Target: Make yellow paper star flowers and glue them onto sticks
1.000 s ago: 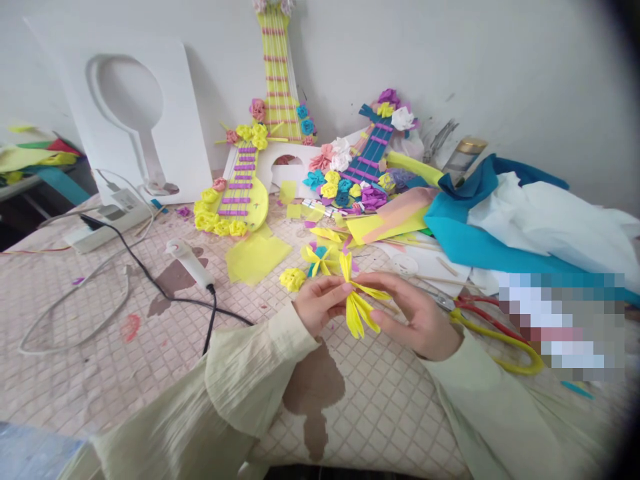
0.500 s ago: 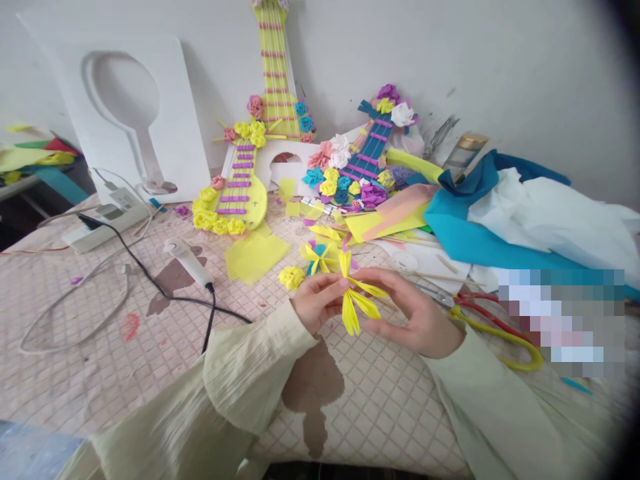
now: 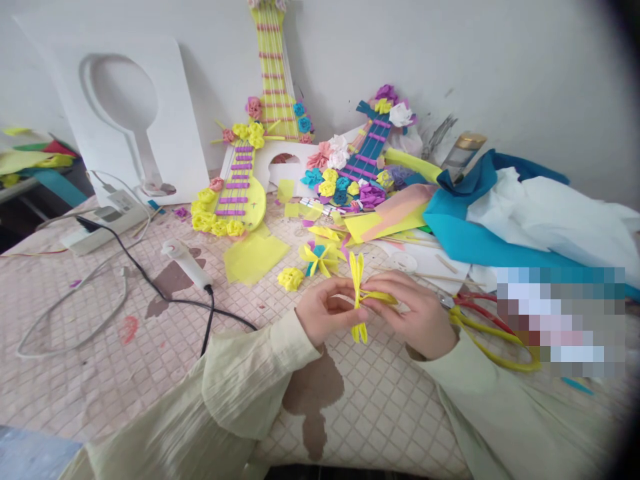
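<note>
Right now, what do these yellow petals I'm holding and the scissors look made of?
The yellow petals look like thin matte paper, probably crepe, judging by their pleats. The scissors have grey, metallic-looking blades; their smooth, solid-coloured red and yellow handles suggest plastic.

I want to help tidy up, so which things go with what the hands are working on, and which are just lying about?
Part of the job:
folded yellow paper, held by the left hand and right hand
perhaps the yellow sheets, same colour

Probably just lying about for now:
white corded tool
gold-lidded jar
teal sheet
</note>
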`<state>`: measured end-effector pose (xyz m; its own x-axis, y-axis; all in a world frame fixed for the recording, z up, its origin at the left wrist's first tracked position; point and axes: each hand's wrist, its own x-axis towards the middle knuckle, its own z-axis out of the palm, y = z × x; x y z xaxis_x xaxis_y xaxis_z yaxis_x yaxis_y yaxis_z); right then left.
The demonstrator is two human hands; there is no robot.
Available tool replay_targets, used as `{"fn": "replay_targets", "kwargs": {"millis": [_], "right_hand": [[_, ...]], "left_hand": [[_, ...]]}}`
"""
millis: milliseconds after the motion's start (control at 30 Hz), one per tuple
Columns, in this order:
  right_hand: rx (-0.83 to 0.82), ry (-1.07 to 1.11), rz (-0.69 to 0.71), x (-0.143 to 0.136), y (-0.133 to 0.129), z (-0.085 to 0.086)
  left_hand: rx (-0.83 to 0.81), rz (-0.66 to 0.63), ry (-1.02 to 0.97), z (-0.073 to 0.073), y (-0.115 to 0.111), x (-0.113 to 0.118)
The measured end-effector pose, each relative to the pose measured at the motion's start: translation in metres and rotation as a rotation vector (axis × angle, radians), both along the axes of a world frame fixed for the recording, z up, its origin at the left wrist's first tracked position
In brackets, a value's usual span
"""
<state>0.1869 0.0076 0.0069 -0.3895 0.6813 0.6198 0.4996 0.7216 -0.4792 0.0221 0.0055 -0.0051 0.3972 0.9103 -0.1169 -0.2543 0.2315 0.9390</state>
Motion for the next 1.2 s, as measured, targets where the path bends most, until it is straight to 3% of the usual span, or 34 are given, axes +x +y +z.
{"fn": "replay_targets", "kwargs": {"millis": [133,333,567,733,867,1100,1200], "right_hand": [[-0.032,0.013,-0.021,0.0,0.0,-0.001],[-0.054,-0.05,-0.001,0.0,0.001,-0.006],[0.028,-0.029,-0.126,0.004,0.004,-0.007],[-0.025,0.0,-0.137,0.007,0.007,-0.006],[-0.048,0.021,-0.124,0.007,0.007,-0.004],[-0.056,-0.019,0.005,0.002,0.003,-0.004],[-0.055,-0.03,0.031,0.001,0.002,-0.006]], "left_hand": [[0.014,-0.056,0.048,0.002,-0.003,-0.001],[0.005,-0.038,0.074,0.003,-0.003,-0.002],[0.056,-0.077,0.08,0.0,-0.002,-0.004],[0.114,-0.112,0.107,-0.001,0.0,-0.008],[0.312,-0.068,0.235,-0.001,0.0,-0.011],[0.868,0.22,0.633,0.003,0.0,-0.012],[1.069,0.253,0.717,0.004,0.0,-0.012]]}}
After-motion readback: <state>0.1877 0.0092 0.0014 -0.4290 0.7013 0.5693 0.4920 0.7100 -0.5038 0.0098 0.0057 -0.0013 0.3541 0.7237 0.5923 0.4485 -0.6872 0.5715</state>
